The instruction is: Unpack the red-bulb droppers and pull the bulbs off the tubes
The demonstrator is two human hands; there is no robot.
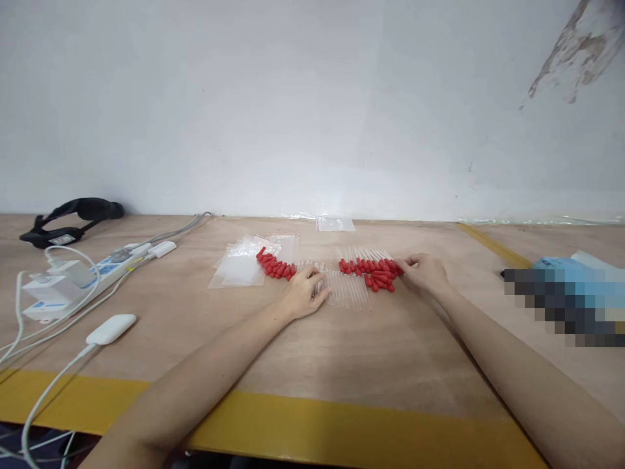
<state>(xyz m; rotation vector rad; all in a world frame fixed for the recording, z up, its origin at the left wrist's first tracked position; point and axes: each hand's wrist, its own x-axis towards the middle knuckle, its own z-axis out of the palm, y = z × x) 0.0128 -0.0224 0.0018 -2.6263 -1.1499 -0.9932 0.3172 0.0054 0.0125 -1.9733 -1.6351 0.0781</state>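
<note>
Two heaps of clear glass droppers with red rubber bulbs lie on the wooden table (342,352). My left hand (305,293) rests flat on the glass tubes beside the left heap of droppers (276,266), fingers spread. My right hand (424,271) is at the right end of the right heap of droppers (372,272), its fingertips pinched on a red bulb there. A stack of clear plastic bags (243,264) lies just left of the left heap.
A white power strip (105,268) with plugged adapters and cables sits at the left, a white charger block (112,328) nearer me. A black strap device (73,218) lies far left. One small clear bag (334,225) rests by the wall. A blue item (576,280) lies right.
</note>
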